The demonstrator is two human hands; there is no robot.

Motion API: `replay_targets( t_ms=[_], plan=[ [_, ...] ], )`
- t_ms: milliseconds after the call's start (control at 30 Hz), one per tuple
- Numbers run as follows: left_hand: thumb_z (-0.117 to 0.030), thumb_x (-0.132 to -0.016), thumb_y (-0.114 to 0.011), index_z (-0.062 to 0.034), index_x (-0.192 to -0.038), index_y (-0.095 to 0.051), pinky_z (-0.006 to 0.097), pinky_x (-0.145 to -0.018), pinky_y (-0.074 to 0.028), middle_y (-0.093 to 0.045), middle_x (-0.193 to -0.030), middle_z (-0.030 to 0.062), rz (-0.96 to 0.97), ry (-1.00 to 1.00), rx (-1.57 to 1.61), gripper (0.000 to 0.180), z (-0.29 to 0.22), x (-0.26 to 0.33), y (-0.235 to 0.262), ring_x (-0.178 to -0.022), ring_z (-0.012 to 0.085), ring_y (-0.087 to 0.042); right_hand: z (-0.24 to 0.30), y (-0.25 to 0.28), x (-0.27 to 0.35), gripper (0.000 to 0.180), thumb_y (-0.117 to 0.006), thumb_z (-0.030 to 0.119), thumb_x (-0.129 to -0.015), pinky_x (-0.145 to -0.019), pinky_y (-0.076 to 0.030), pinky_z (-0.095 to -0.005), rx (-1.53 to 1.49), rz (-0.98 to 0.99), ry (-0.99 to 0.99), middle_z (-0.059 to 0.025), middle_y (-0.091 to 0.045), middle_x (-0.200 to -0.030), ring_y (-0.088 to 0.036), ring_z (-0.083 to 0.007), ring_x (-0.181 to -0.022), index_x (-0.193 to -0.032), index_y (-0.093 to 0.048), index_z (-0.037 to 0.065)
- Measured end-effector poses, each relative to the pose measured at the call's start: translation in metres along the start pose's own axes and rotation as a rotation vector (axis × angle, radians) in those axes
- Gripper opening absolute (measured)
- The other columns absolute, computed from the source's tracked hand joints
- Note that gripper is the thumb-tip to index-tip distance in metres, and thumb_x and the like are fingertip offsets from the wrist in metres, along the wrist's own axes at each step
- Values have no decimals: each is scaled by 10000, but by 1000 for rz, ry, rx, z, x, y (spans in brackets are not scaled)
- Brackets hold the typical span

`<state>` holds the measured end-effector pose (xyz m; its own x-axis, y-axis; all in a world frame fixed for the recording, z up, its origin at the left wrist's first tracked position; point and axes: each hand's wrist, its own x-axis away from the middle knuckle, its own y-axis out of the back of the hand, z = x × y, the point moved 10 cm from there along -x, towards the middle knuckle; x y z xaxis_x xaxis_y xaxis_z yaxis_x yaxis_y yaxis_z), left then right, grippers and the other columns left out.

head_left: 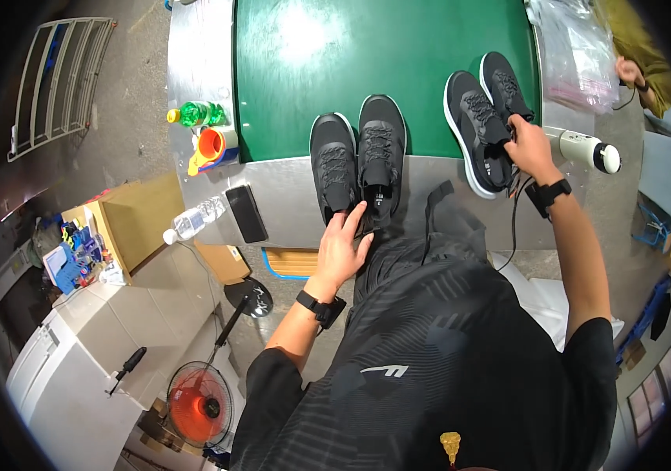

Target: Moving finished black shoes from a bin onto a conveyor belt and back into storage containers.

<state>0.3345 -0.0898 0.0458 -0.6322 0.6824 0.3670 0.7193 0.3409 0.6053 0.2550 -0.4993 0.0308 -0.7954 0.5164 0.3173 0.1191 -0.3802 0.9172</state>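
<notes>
Two black sneakers with white soles, a left one (333, 165) and a right one (382, 153), stand side by side at the green belt's near edge, toes away from me. My left hand (340, 255) is at their heels, fingers apart, with fingertips touching the heel openings. A second pair lies tilted at the right: one sneaker (474, 129) reaches over the metal edge, and the other (502, 82) rests farther back on the green surface. My right hand (531, 147) is closed on the heel of that farther sneaker; its fingertips are partly hidden.
A green belt (382, 47) has a metal front edge (273, 179). At left are a green bottle (204, 114), an orange-lined cup (211, 143), a clear bottle (198, 218) and a phone (247, 213). Plastic bags (579, 59), a white flask (583, 149) and another person's hand (628, 72) are at right.
</notes>
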Motion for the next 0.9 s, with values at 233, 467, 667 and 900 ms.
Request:
replay_targets(
  t_ms=[233,467,667,900],
  plan=[
    [-174,-804,-750,-153,-1411,-508,459,-917,-481,-564,-1176,229,-20,-72,-74,654,-5,4,-6,-1054,410,-571,28,-41,64,326,-669,153,-741,-688,-518,-452,-117,76,-55,-136,-675,-761,-671,-354,-764,-1042,-595,50],
    [-245,-797,-768,-208,-1369,-532,473,-828,-500,-552,-1053,234,48,-93,-268,620,-3,-7,-16,-952,413,-593,46,-43,101,500,-628,296,-905,-885,-480,-461,-216,108,46,-151,-683,-903,-653,-355,-947,-1305,-470,39],
    [-254,-797,-766,-170,-1264,-569,491,-802,-506,-562,-1039,209,54,-108,-272,514,-6,-15,-23,-959,414,-594,35,-69,128,586,-575,237,-938,-1063,-318,-535,-145,332,54,-153,-664,-1035,-612,-340,-1054,-1444,-345,53],
    [-274,-806,-759,-174,-1219,-575,490,-799,-509,-583,-1015,204,81,-76,-288,463,-5,-13,-28,-949,407,-606,70,-21,157,699,-640,223,-878,-1068,-312,-518,-387,84,150,-175,-627,-1216,-595,-311,-1124,-1497,-325,143]
  ],
)
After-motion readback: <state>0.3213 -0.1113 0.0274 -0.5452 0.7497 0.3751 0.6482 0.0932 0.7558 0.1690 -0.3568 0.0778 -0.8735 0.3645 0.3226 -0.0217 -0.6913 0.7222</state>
